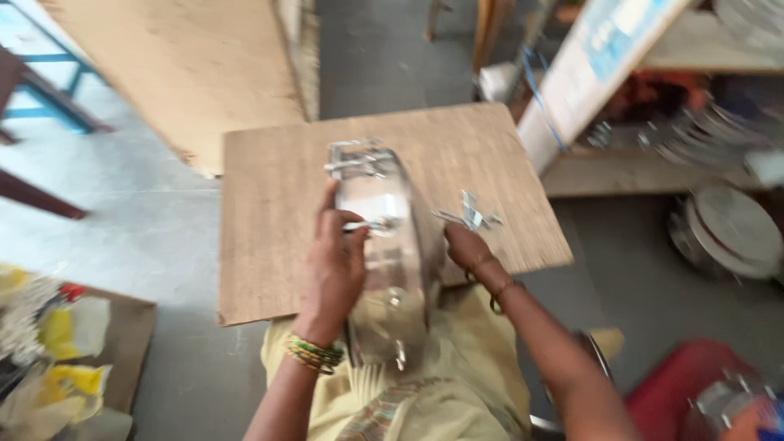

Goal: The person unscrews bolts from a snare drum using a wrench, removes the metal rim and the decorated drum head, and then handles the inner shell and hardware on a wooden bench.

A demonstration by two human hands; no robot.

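Note:
A shiny round steel container [392, 261] stands on its edge between my lap and a small wooden board [269, 212]. A metal clasp [357, 157] sits on its far end. My left hand [335, 265] grips the container's left side, with green and gold bangles on the wrist. My right hand [467, 249] touches the container's right rim, fingers curled; whether it pinches something is blurred. A small bent metal clip [472, 216] lies on the board just beyond my right hand.
A large plywood sheet [188, 65] leans at the upper left. Stacked steel plates and lids [727, 229] fill the shelves and floor at the right. A cardboard box of yellow packets [57, 351] sits at the lower left. A red thing [678, 392] lies at the lower right.

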